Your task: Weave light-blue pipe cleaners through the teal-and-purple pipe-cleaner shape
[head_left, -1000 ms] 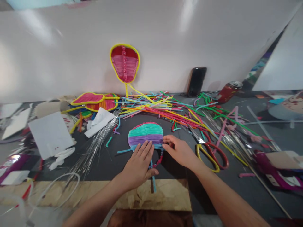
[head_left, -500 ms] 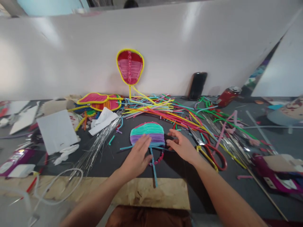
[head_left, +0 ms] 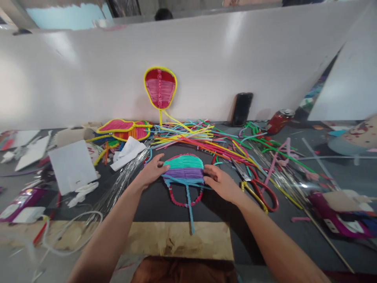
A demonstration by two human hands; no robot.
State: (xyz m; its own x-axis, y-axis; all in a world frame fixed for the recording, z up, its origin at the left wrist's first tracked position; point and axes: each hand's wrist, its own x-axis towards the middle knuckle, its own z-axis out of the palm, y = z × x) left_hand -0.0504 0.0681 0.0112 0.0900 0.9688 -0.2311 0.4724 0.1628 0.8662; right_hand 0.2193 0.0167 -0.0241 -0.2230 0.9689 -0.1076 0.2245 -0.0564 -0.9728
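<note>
A rounded pipe-cleaner craft piece (head_left: 185, 162) lies on the dark table before me, banded in teal, purple and blue. From its lower middle a blue pipe-cleaner stem (head_left: 190, 208) runs toward me. Below the bands curves a pink bumpy loop (head_left: 176, 202), its inside unfilled. My left hand (head_left: 153, 171) holds the piece's left edge, thumb against the bands. At the opposite edge, my right hand (head_left: 219, 181) has its fingers curled on the purple band; the fingertips are partly hidden.
Loose colored pipe cleaners (head_left: 188, 135) are heaped behind the piece. Red-and-yellow-handled scissors (head_left: 265, 194) lie right of my right hand. A finished pink panel with yellow rim (head_left: 160, 88) leans at the white board. A phone (head_left: 242, 109), a can (head_left: 279, 121) and glue guns (head_left: 25, 200) stand around.
My left hand has moved from on top of the piece to its left edge, uncovering the bands and pink loop. My right hand has come in against the right edge.
</note>
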